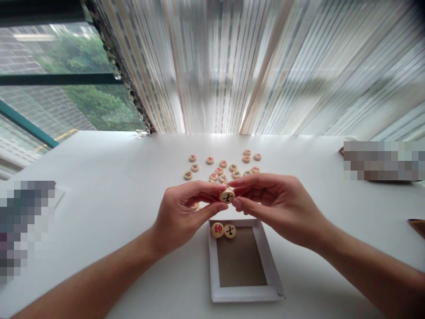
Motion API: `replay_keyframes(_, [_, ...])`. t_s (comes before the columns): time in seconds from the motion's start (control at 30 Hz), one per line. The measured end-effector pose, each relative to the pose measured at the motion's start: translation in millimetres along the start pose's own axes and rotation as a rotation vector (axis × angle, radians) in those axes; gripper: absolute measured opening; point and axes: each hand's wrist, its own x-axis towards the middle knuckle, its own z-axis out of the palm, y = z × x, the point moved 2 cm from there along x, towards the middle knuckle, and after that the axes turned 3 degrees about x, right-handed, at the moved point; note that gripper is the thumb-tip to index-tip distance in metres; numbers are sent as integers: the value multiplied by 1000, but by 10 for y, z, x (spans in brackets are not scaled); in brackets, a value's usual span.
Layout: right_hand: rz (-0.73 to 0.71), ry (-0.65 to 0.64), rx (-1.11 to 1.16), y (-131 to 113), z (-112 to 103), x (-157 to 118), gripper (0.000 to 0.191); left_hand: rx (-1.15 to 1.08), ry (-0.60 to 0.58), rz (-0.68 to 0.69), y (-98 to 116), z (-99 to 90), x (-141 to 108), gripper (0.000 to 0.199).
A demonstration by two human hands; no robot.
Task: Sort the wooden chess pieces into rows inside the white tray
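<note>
I have the wooden disc (227, 196) up at the fingertips, just beyond the far edge of the shallow white box (241, 294), its black character facing me. My left grip (179, 217) pinches it between thumb and forefinger on the left side. My right grip (282, 206) comes in at the right edge, thumb at the rim, but I cannot tell how firmly those fingers clasp it. Another disc (226, 184) shows partly behind; whether it is held too, I can't make out.

For a hold like this, I judge light pressure on the rim is best: the piece is small and round, and a squeeze on one side could make it roll or pop out. Keeping both thumbs low leaves the face readable, and matching the two sides keeps it level. I'd keep my wrists clear of the box walls and of the red-marked disc (218, 230) and black-marked disc (229, 231), which sit side by side in its far left corner. The loose discs (210, 160) lie spread over the far worktop (133, 159), so my knuckles want care there too
</note>
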Motion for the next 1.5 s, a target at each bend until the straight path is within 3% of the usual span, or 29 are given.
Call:
replay_keyframes(0.27, [-75,0,-70,-9,0,-11,23,27,4,25,-10,-12,7,28])
replay_keyframes(0.57, [-80,-47,-176,45,4,-21,23,-40,-40,-118,-23,-9,19,24])
replay_keyframes(0.7, [0,-65,-101,29,13,-7,23,-84,-44,-123,-23,7,4,15])
replay_keyframes(0.87, [196,-129,50,40,15,25,33,-78,-72,-120,-16,21,-16,38])
replay_keyframes(1.1, [394,-147,185,74,37,22,38,-47,-147,-84,-4,30,-21,32])
replay_keyframes(1.3, [399,-137,214,144,70,-5,45,54,-148,-12,19,40,-23,28])
replay_keyframes(1.5, [349,-148,107,118,60,-12,39,38,-197,44,34,62,-30,27])
